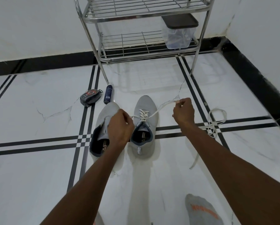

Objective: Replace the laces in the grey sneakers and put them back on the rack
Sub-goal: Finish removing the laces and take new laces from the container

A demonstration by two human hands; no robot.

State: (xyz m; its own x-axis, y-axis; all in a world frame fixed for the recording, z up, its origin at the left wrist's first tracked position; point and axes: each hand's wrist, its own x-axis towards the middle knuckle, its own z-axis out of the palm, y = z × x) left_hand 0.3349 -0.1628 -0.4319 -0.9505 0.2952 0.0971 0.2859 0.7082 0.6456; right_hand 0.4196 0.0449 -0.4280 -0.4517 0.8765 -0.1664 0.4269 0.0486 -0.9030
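White lace (153, 113) is drawn taut from the right grey sneaker (144, 125) on the floor, each end pinched in the grip of the left hand (120, 127) and right hand (184, 112); both ends are best pulled evenly so the crossings are seated snugly before knotting.

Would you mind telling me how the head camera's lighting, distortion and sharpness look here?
Head view: soft, even light; the glossy floor mirrors the rack faintly; wide-angle bending curves the floor stripes and rack legs; the lace between both hands is slightly soft, the sneakers reasonably sharp.
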